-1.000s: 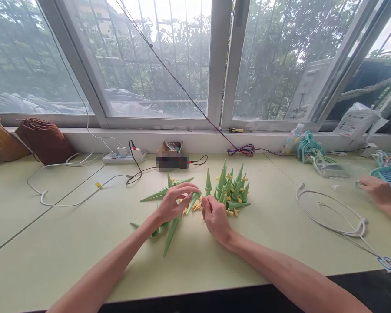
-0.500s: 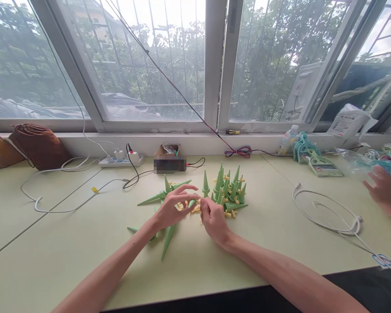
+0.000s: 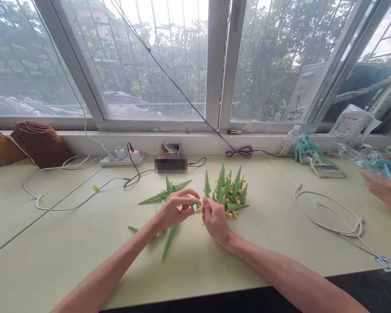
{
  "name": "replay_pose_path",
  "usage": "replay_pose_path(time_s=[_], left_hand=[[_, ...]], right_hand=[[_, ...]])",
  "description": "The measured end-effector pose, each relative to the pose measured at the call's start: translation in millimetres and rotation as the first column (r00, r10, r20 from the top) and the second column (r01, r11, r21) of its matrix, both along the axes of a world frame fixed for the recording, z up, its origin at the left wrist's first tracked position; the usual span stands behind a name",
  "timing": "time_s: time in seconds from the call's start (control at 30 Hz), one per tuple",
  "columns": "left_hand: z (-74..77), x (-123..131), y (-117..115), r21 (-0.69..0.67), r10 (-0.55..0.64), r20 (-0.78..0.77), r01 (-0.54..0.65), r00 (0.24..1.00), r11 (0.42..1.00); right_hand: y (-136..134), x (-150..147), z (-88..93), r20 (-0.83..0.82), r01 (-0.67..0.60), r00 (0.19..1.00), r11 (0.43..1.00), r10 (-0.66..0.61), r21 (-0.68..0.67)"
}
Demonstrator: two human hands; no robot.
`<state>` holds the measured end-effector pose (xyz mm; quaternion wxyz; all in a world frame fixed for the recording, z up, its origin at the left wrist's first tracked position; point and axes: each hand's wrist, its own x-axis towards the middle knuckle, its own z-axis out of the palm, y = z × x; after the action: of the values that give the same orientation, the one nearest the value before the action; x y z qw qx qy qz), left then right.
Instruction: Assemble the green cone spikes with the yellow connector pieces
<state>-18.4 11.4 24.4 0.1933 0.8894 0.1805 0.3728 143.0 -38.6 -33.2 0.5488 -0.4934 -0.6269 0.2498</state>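
My left hand [image 3: 174, 210] is closed in a pinch on a green cone-shaped plastic spike [image 3: 194, 208], with only a small part of it showing. My right hand [image 3: 215, 219] is closed with thumb and forefinger pressed together, right beside the spike; whatever it grips is hidden. Several yellow valve-like pieces [image 3: 185, 206] lie on the table behind my fingers. To the right stands a cluster of upright green spikes [image 3: 227, 184], many with yellow pieces fitted. More loose green spikes [image 3: 168, 243] lie around and under my left hand.
A coiled grey cable [image 3: 327, 230] lies to the right. Another person's hand [image 3: 382, 191] is at the far right by packaged teal items [image 3: 389, 165]. A power strip [image 3: 122, 159], a small box [image 3: 171, 163] and a brown bag [image 3: 42, 143] line the back.
The green spike in my left hand has turned a little; my hands stay almost in place. At the far right, the other person's hand has shifted and turned.
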Motion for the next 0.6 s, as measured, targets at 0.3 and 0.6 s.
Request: replay_pose_path(time_s=[0.3,0.6], left_hand=[[-1.4,0,0,0.007,0.0,-0.005,0.0,1.0,1.0],[-4.6,-6,14,-0.023,0.068,0.041,-0.067,0.997,0.997]], right_hand=[[-1,0,0.3,-0.039,-0.023,0.999,0.999,0.022,-0.027],[-6,-4,6.1,-0.091,-0.045,0.995,0.999,0.043,-0.028]])
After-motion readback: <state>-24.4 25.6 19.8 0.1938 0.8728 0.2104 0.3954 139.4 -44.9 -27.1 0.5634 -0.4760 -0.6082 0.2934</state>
